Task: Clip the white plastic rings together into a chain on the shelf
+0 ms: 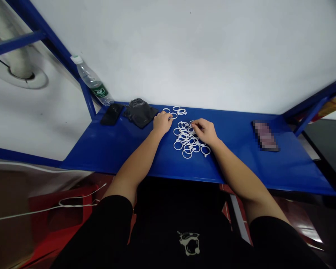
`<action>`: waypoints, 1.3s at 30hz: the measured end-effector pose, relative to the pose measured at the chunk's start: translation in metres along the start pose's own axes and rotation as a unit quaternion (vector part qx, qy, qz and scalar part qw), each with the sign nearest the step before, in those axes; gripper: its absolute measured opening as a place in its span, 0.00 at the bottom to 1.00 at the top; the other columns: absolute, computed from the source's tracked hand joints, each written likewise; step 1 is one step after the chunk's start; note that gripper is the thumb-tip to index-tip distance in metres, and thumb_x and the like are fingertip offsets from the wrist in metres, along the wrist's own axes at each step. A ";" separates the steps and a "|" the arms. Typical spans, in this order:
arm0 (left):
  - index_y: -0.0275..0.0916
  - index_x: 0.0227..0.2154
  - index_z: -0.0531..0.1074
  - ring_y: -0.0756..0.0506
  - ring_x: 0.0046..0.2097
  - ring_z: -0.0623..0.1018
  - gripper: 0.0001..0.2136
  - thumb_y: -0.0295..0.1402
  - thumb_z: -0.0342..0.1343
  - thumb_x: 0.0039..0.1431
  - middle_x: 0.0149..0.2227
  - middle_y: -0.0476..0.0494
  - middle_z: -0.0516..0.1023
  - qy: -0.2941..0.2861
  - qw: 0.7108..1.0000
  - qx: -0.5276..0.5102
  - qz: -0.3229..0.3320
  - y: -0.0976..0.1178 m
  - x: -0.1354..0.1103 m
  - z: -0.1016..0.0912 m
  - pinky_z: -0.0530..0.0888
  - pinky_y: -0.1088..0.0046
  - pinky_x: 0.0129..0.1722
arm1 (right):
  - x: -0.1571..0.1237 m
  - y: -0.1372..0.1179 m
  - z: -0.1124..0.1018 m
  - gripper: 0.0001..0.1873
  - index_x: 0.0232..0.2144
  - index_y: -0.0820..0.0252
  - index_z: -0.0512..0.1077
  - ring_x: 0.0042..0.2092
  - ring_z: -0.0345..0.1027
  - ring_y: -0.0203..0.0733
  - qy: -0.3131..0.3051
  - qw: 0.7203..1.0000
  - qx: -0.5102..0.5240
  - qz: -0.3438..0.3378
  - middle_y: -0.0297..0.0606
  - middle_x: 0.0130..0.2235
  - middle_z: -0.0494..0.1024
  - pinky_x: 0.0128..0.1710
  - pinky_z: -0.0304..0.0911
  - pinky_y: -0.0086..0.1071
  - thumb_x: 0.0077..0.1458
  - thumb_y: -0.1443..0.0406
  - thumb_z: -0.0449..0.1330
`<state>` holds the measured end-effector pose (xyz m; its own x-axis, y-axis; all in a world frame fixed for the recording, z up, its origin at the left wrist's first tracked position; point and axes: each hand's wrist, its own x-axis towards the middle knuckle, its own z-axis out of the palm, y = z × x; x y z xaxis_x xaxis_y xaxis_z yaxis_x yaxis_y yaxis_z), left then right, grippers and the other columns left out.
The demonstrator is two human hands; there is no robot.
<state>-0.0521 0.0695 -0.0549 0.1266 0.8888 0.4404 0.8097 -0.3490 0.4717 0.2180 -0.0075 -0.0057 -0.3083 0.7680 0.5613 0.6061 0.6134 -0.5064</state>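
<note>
Several white plastic rings (188, 141) lie in a loose pile on a blue metal shelf (123, 149). A few more white rings (179, 110) sit farther back near the wall. My left hand (161, 123) rests with curled fingers at the pile's left edge, its fingertips pinched on a white ring. At the pile's upper right, my right hand (205, 131) is curled too, fingertips pinching a ring at the top of the pile. Both forearms stretch forward over the shelf's front edge.
A dark crumpled pouch (140, 111) and a black phone (112, 114) lie left of the rings. A clear water bottle (93, 81) leans in the back left corner by a blue post (88, 99). Another phone (265, 136) lies at right. A white wall stands behind.
</note>
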 end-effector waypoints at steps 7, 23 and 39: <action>0.43 0.45 0.83 0.36 0.50 0.82 0.08 0.30 0.58 0.74 0.48 0.35 0.84 0.102 0.992 -0.060 0.031 0.021 -0.001 -0.018 0.77 0.54 0.55 | 0.000 -0.002 0.000 0.12 0.44 0.54 0.82 0.35 0.76 0.45 -0.003 1.000 0.001 0.007 0.40 0.38 0.86 0.40 0.74 0.40 0.72 0.57 0.60; 0.45 0.56 0.77 0.41 0.52 0.85 0.09 0.34 0.55 0.80 0.49 0.40 0.86 0.101 0.945 -0.139 0.279 0.078 -0.031 -0.019 0.82 0.53 0.56 | -0.003 -0.020 0.000 0.14 0.52 0.50 0.81 0.34 0.75 0.43 0.070 0.996 -0.028 -0.048 0.38 0.38 0.85 0.39 0.75 0.40 0.75 0.54 0.59; 0.44 0.43 0.73 0.45 0.52 0.87 0.07 0.29 0.51 0.80 0.48 0.41 0.87 0.109 0.933 -0.174 0.295 0.084 -0.032 -0.020 0.84 0.59 0.54 | -0.005 -0.021 0.004 0.14 0.49 0.53 0.83 0.33 0.76 0.42 0.070 0.998 0.009 0.002 0.39 0.39 0.87 0.36 0.74 0.38 0.73 0.56 0.60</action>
<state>0.0008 0.0061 -0.0136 0.3418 0.4439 0.8283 0.3967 -0.8672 0.3011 0.2040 -0.0230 -0.0004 -0.2009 0.7378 0.6445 0.5932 0.6152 -0.5193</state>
